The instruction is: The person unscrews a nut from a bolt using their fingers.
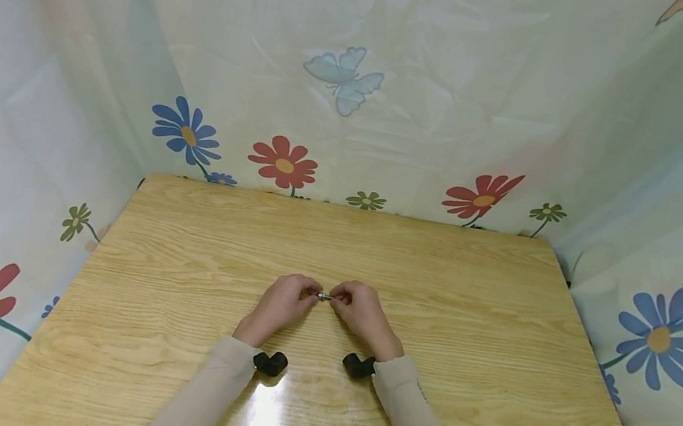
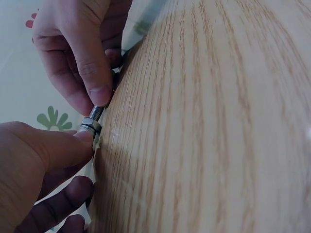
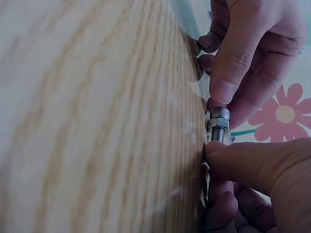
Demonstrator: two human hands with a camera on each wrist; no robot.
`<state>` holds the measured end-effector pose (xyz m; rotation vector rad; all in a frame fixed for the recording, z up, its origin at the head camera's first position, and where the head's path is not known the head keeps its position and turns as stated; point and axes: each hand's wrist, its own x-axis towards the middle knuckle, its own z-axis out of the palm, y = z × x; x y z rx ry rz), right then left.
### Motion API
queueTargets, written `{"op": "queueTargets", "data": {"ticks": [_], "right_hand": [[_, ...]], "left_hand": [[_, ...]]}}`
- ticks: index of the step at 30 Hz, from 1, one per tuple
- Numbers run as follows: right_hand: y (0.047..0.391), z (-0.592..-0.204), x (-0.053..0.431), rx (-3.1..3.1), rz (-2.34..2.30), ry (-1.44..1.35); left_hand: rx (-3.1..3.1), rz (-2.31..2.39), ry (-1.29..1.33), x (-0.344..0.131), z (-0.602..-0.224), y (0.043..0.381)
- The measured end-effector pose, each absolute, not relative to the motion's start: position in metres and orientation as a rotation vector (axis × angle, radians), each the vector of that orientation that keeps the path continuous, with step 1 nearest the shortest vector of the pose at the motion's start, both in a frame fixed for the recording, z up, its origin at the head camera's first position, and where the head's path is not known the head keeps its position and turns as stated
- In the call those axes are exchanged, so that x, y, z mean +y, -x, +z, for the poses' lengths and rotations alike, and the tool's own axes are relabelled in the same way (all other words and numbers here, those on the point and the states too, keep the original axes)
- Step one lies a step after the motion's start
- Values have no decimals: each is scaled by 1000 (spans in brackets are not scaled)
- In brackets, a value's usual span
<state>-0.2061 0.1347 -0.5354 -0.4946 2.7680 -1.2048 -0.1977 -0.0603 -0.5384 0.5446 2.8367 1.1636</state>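
Note:
A small silver bolt [image 1: 325,298] with a knurled round head is held sideways between both hands over the table's middle. Thumb and fingertips of my left hand [image 1: 285,304] pinch it at the head end. From the other side, my right hand [image 1: 361,314] grips the threaded shank [image 2: 97,112] between thumb and finger, covering its tip. A hex nut [image 3: 217,123] sits on the thread close to the bolt head [image 3: 220,113]. The remaining fingers of both hands curl loosely beneath.
The wood-grain table [image 1: 438,282] spreads under both hands. A flower-printed curtain [image 1: 397,124] hangs behind it and along both sides. Black wrist cameras [image 1: 270,363] jut inward from the sleeve cuffs, low over the tabletop.

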Motion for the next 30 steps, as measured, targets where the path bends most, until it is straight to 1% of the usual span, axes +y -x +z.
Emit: {"op": "queueTargets", "data": {"ticks": [16, 24, 30], "right_hand": [[205, -531, 133, 2762, -1037, 569], [201, -529, 134, 2723, -1144, 584], [195, -525, 137, 2677, -1300, 489]], "left_hand": [[2828, 1230, -562, -59, -538, 196], [2824, 1286, -540, -63, -537, 195], [2711, 1440, -450, -64, -532, 193]]}}
